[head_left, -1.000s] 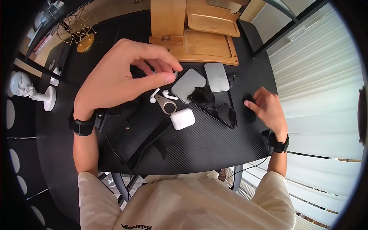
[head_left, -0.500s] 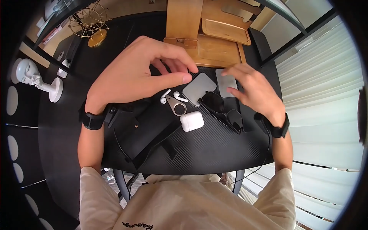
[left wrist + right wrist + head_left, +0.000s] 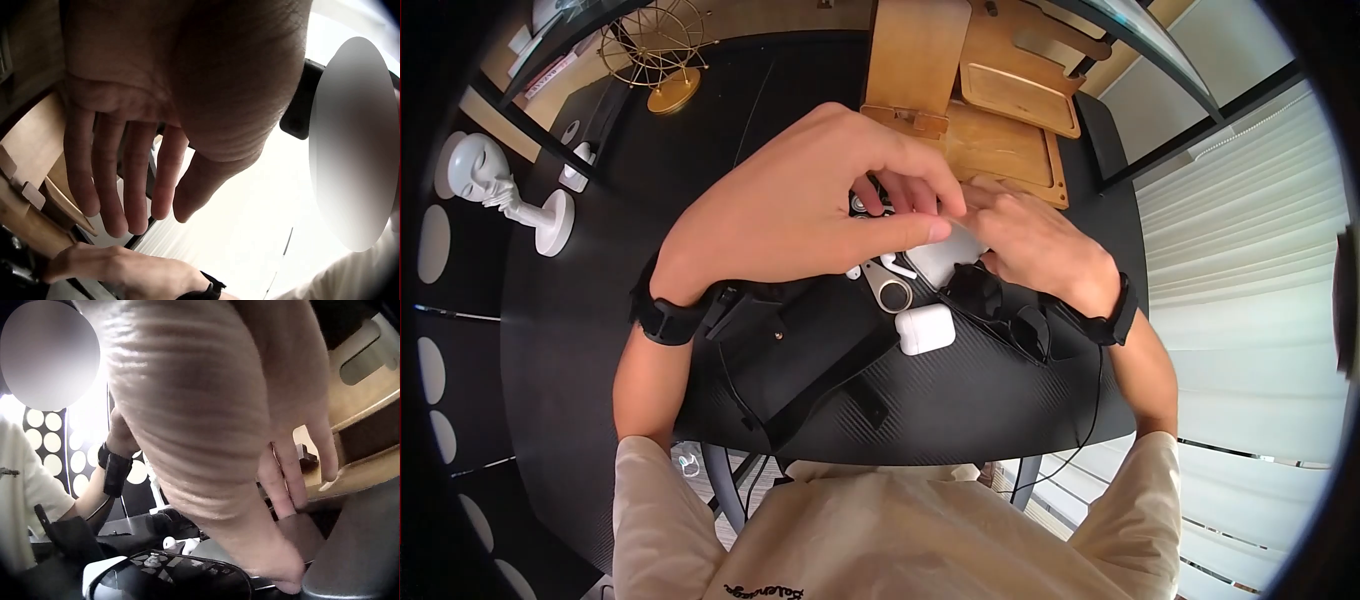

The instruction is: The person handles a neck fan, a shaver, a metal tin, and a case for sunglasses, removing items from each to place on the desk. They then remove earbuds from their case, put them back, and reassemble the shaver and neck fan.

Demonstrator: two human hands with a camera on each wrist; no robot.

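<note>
My right hand (image 3: 1040,240) reaches over a flat grey case (image 3: 942,256). In the right wrist view its fingertips and thumb are at opposite edges of that grey case (image 3: 303,534), gripping it. A second flat grey case (image 3: 356,537) lies nearer that camera. My left hand (image 3: 785,205) hovers above the table with fingers loosely extended and nothing in them, as the left wrist view shows. Below the hands lie black sunglasses (image 3: 1000,315), a white earbud case (image 3: 926,330), a white earbud (image 3: 898,266) and a flat metal piece with a ring (image 3: 895,296).
A black pouch (image 3: 800,350) lies in front of my left wrist. At the back stands a wooden organiser (image 3: 1000,160). A white face figurine (image 3: 553,222) and a gold wire ornament (image 3: 672,92) are on the left. Black shelf frames rise on both sides.
My right hand has moved from the table's right side, over the second grey case, left to the first grey case. The left hand keeps its pose. The head view has shifted.
</note>
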